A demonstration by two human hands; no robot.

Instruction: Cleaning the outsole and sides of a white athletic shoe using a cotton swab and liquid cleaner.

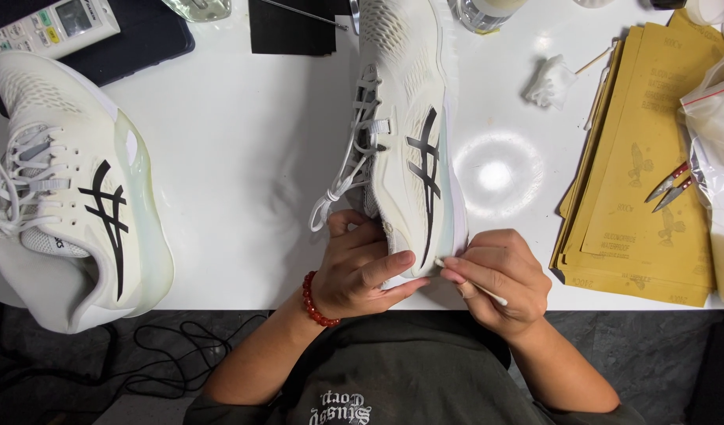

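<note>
White sneaker (405, 134) with black side stripes, lying on the white counter (236, 157), long axis running from the near edge away from the person, heel nearest and toe farthest. The left hand (362, 267), wearing a red bead bracelet (315, 303), has its grip clamped around the heel, thumb laid across the sole edge. The right hand (500, 279) sits just right of the heel, fingers pinched together on a thin white stick (472, 282) whose tip touches the sole edge at the heel. Left of the sneaker, well apart, a second matching sneaker (71, 189) rests on its side. Right of the sneaker lie a stack of tan sandpaper sheets (637, 181) carrying small red-handled snips (670, 186), and a crumpled white wad (549, 81). Nothing lies between hands and heel.
</note>
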